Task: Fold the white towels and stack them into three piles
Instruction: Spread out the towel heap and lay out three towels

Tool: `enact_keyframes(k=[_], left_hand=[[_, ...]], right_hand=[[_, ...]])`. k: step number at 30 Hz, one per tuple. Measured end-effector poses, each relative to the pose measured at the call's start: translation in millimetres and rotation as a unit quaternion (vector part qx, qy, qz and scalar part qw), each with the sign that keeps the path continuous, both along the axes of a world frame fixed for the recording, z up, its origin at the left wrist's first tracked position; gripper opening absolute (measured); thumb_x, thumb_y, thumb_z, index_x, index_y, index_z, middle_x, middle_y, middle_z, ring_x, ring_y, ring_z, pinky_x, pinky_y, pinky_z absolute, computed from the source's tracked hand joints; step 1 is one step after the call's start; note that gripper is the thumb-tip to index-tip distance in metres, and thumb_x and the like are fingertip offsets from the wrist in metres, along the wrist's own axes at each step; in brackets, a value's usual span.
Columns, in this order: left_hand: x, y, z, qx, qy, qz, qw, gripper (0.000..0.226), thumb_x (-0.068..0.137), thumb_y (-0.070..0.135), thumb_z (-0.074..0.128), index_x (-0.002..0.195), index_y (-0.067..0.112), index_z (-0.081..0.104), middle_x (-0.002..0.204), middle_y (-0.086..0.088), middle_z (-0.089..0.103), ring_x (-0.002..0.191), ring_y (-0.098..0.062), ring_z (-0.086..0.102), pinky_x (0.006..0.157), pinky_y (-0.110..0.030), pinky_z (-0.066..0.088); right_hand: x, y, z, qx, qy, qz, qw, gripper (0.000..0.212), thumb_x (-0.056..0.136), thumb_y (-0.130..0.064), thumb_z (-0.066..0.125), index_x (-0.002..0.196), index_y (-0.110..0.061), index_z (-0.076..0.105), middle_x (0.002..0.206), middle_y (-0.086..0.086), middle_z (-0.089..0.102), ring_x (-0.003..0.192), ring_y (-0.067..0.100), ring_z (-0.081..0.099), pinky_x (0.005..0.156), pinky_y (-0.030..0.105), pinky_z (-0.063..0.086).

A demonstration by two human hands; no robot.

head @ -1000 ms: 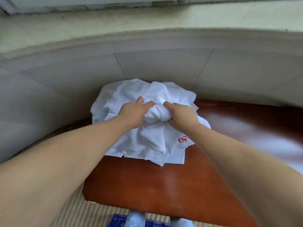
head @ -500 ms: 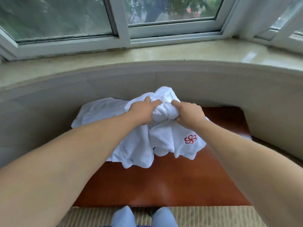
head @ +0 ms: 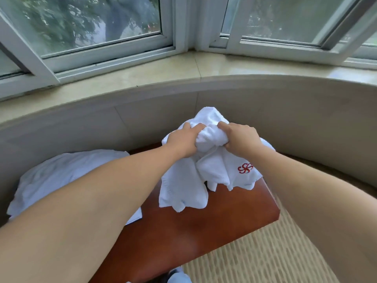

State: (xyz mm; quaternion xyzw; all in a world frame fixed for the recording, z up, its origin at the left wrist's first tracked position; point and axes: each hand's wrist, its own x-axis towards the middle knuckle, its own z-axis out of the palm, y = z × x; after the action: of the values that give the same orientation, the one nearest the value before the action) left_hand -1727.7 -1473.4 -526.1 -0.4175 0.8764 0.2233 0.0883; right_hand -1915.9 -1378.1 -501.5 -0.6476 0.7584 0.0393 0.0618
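A bunched white towel (head: 183, 186) with a red embroidered logo (head: 244, 168) hangs above the reddish-brown wooden table (head: 193, 231). My left hand (head: 181, 140) grips its gathered top from the left. From the right, my right hand (head: 241, 140) grips the same bunch. The towel's lower ends dangle just over the tabletop. A heap of other white towels (head: 61, 176) lies on the table's left side, partly hidden behind my left forearm.
A curved beige wall (head: 306, 123) wraps around the table's far side under a stone window sill (head: 163, 70) and windows. Patterned carpet (head: 265, 258) lies to the right of the table. Feet in light blue slippers (head: 177, 275) show at the bottom edge.
Both hands have lifted the bunched towel off the heap and carried it to the right. The remaining towels now lie apart on the left.
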Motion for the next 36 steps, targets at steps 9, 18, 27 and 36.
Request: enact_keyframes(k=[9,18,27,36], left_hand=[[-47,16,-104,0.061,0.093,0.049,0.993,0.081,0.089,0.013,0.054,0.152,0.050,0.018,0.135,0.000,0.035,0.112,-0.030,0.051,0.077,-0.044,0.056],[4,27,-185,0.092,0.026,0.045,0.994,0.098,0.089,0.026,0.075,0.159,0.042,0.007,0.162,-0.003,0.007,0.139,-0.031,0.035,0.088,-0.032,0.047],[91,7,-183,0.085,0.034,0.074,0.993,0.097,0.087,0.028,0.075,0.158,0.040,0.010,0.163,-0.001,0.008,0.144,-0.031,0.030,0.091,-0.037,0.049],[271,-26,-202,0.079,0.017,0.163,0.983,0.097,0.085,0.034,0.077,0.157,0.042,0.013,0.160,0.002,0.011,0.143,-0.028,0.028,0.088,-0.038,0.048]], right_hand=[[-50,9,-88,0.022,-0.015,-0.021,0.999,0.049,0.091,-0.019,0.057,0.137,-0.030,0.048,0.122,-0.002,0.060,0.111,0.028,0.057,0.070,0.036,0.043],[-5,23,-174,0.110,-0.086,-0.041,0.989,0.073,0.098,-0.039,0.061,0.159,-0.028,0.023,0.164,0.000,0.028,0.151,0.024,0.025,0.117,0.040,0.031],[90,-18,-174,0.124,-0.080,0.011,0.989,0.071,0.100,-0.045,0.056,0.159,-0.027,0.021,0.166,0.001,0.023,0.152,0.025,0.021,0.121,0.041,0.026],[257,-87,-190,0.150,-0.085,0.084,0.981,0.074,0.099,-0.050,0.055,0.160,-0.028,0.019,0.168,-0.001,0.019,0.154,0.024,0.015,0.123,0.042,0.022]])
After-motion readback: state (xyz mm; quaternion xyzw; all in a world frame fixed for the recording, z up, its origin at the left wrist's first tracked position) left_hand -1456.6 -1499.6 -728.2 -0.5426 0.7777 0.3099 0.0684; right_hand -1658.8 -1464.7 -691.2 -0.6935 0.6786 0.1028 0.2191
